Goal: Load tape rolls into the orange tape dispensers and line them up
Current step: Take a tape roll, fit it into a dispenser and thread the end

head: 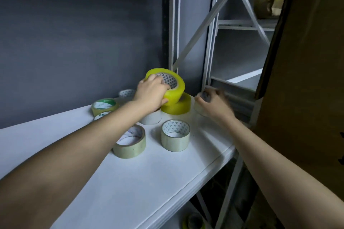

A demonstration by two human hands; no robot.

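My left hand (151,93) grips a tilted yellow tape roll (175,87), fingers hooked into its core, raised above a second yellow roll (178,107) that lies flat on the white shelf (130,182). To the right, my right hand (212,103) holds a pale clear tape roll (200,108) near the shelf's right end; the hand is blurred. Two clear rolls sit in front: one (176,137) in the middle and one (130,142) to its left. No orange dispenser is in view.
More rolls stand at the back left: a green-cored one (104,106), a white-cored one (126,94) and one (151,119) under my left wrist. Grey metal uprights (175,24) rise behind. A brown cardboard panel (307,80) stands at the right. Another roll (193,221) lies on the lower shelf.
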